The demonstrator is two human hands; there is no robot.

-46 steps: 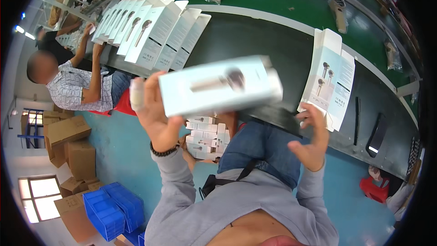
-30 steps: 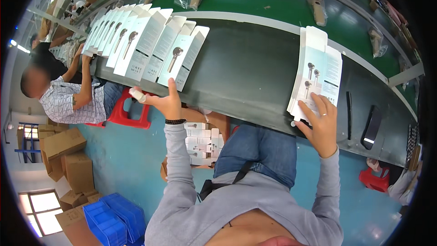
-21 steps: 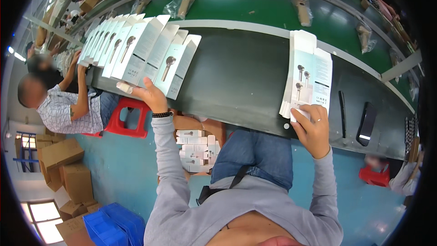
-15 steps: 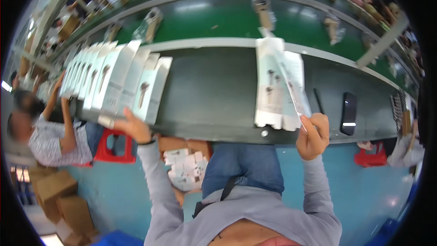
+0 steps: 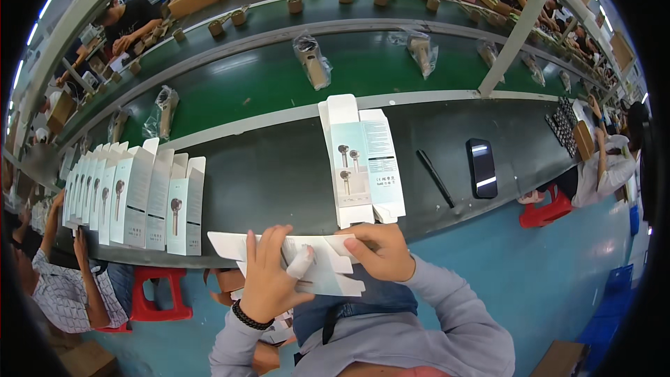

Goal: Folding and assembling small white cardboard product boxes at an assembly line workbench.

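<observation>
A folded-flat white and pale blue carton (image 5: pixel 328 283) lies across my hands, above my lap at the table's near edge. My left hand (image 5: pixel 269 283) grips its left part, fingers over the top edge; one finger wears a white wrap. At the other end, my right hand (image 5: pixel 382 248) pinches the carton between thumb and fingers. Beyond it on the dark table rests a stack of flat cartons (image 5: pixel 352 167) printed with handheld devices. To the left stands a row of opened-up cartons (image 5: pixel 132 199), upright with raised flaps.
Right of the stack lie a black pen (image 5: pixel 436 179) and a dark phone (image 5: pixel 481 169). Past the table runs a green conveyor (image 5: pixel 258 87) carrying bagged devices (image 5: pixel 311 61). A red stool (image 5: pixel 159 294) is at left, where a person sits. Other people work along the far line.
My right hand has brought a flat carton from the stack leftward and toward me. My left hand has left the upright row and now grips that carton too. The view has shifted.
</observation>
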